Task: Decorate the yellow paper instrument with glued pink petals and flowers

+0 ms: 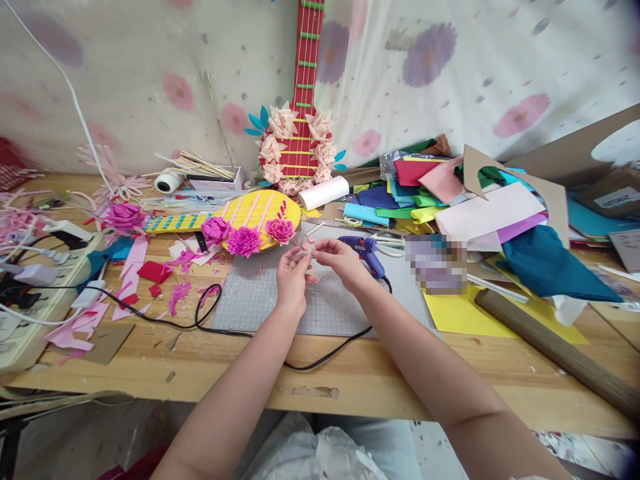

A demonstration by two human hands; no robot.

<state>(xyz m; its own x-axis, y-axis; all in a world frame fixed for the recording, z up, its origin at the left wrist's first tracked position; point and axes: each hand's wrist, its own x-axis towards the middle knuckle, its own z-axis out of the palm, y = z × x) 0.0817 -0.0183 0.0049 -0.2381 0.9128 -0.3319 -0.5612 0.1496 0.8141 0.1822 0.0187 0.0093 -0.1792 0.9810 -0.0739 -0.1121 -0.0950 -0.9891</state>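
Both hands meet above the grey cutting mat. My left hand has its fingers closed on a small pale pink paper piece. The fingertips of my right hand pinch the same bit from the other side; its exact shape is too small to tell. Just behind my right hand lies a blue glue gun. To the left of my hands rests a yellow paper guitar with magenta paper flowers on its body.
A red paper guitar with cream flowers leans against the curtain. Coloured paper sheets pile up on the right, near a brown tube. Scissors lie behind the mat. A black cord loops across the front; a power strip sits left.
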